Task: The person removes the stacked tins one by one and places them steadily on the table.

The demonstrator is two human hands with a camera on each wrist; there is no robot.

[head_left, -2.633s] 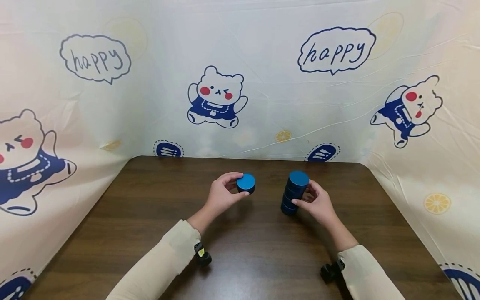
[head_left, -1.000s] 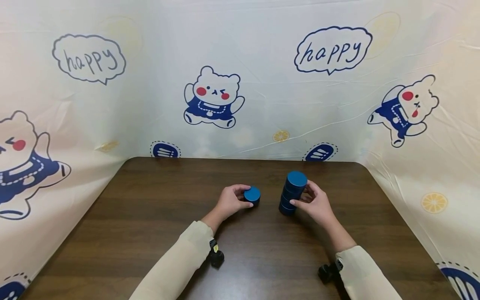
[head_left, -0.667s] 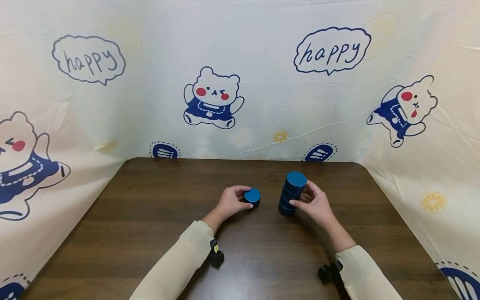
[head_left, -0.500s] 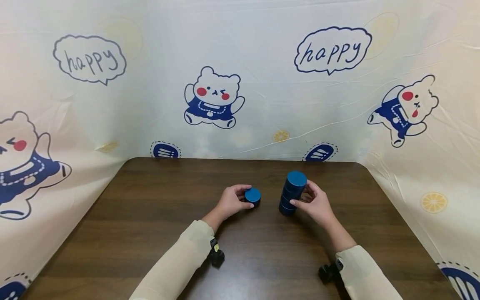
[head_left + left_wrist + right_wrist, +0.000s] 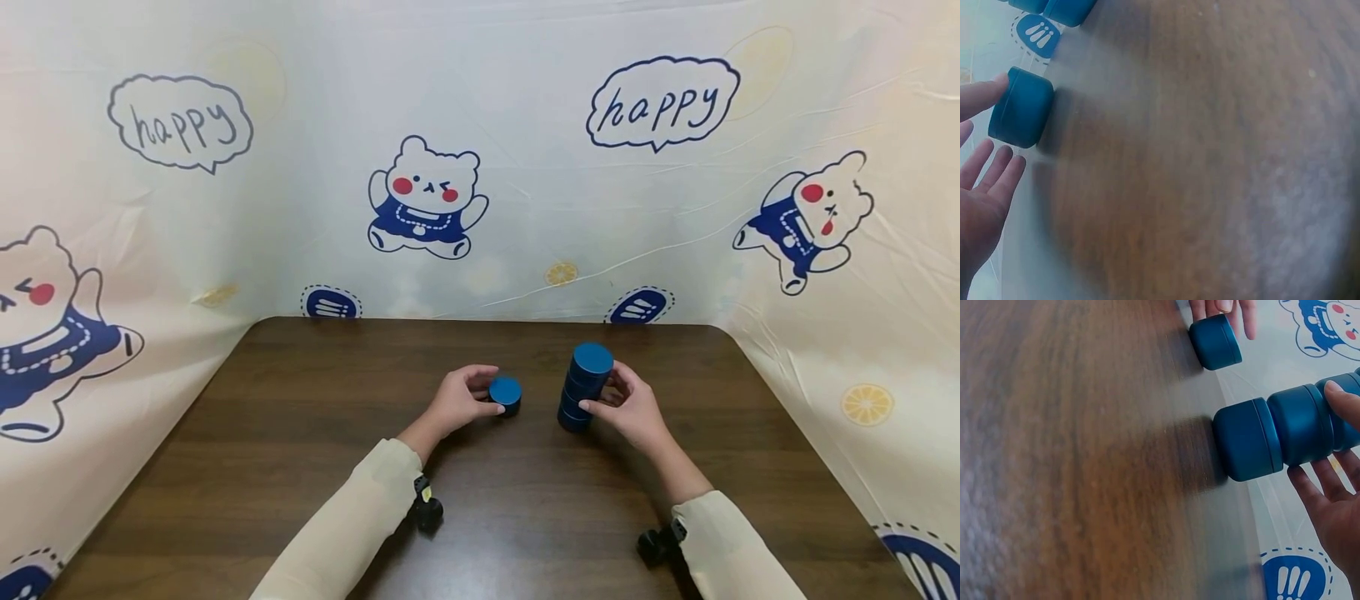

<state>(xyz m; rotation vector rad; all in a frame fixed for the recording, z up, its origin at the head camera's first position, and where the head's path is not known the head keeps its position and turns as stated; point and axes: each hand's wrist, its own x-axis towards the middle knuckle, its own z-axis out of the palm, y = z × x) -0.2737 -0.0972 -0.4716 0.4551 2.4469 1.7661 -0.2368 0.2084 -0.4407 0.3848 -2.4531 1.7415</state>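
A small round blue lidded tin (image 5: 505, 393) stands on the table left of a taller stack. My left hand (image 5: 456, 405) is around its left side. In the left wrist view the thumb touches the tin (image 5: 1022, 109) near its lid, while the fingers (image 5: 1004, 172) are spread and a little apart from it. A stack of several such blue tins (image 5: 585, 387) stands upright to the right. My right hand (image 5: 636, 412) holds the stack from the right, thumb in front and fingers behind. In the right wrist view the lower tins (image 5: 1247, 440) stay uncovered by the fingers.
The dark brown wooden table (image 5: 300, 467) ends at a back edge just beyond the tins. A white printed cloth (image 5: 525, 192) with bears and lettering hangs behind it and at both sides. A black wrist camera (image 5: 429, 512) hangs under the left sleeve, another (image 5: 654, 546) under the right.
The left hand has brought its tin down and right, nearer the stack, and set it on the table. Its fingers have just loosened from the tin. The right hand has kept its hold.
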